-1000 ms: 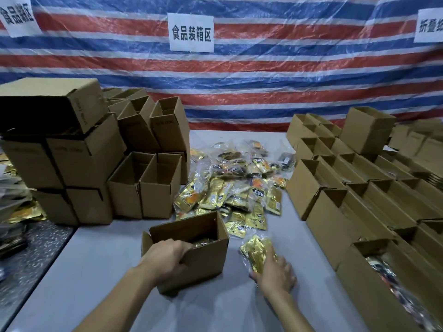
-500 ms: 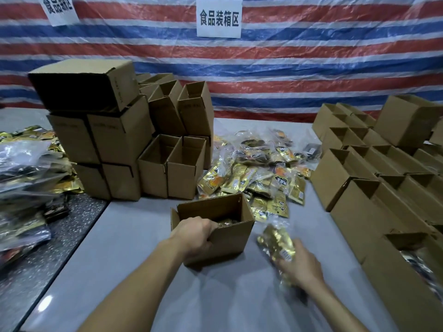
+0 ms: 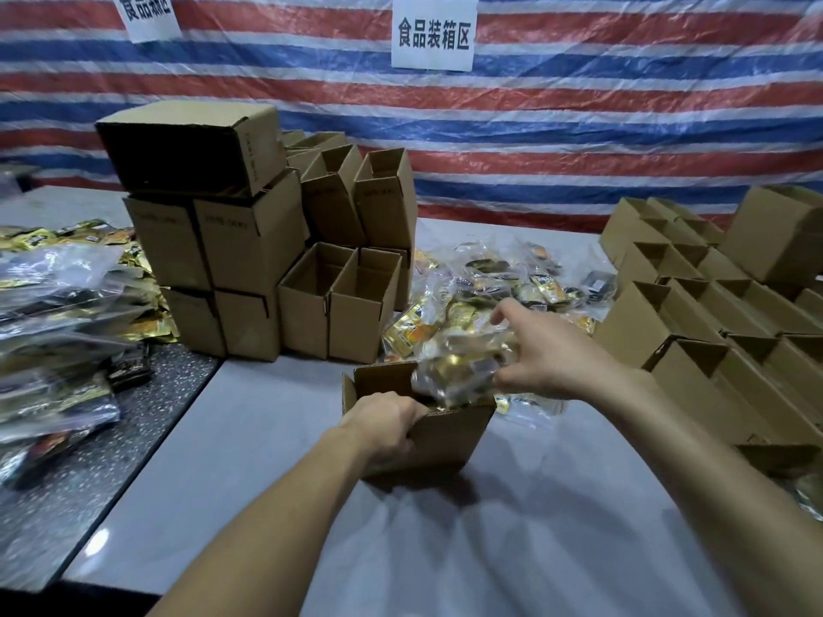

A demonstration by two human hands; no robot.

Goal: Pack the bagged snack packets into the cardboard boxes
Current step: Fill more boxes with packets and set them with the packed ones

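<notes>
— Where is the left hand (image 3: 383, 423)?
— Low, out in front. Its fingers curl over the near edge of a box (image 3: 445, 443) and grip it.
— And the right hand (image 3: 547, 354)?
— Higher and further out. Its fingers are spread and one sticks up. It is blurry, so I cannot tell if it holds anything.
— The arms?
— Both bare, both reaching forward.
</notes>
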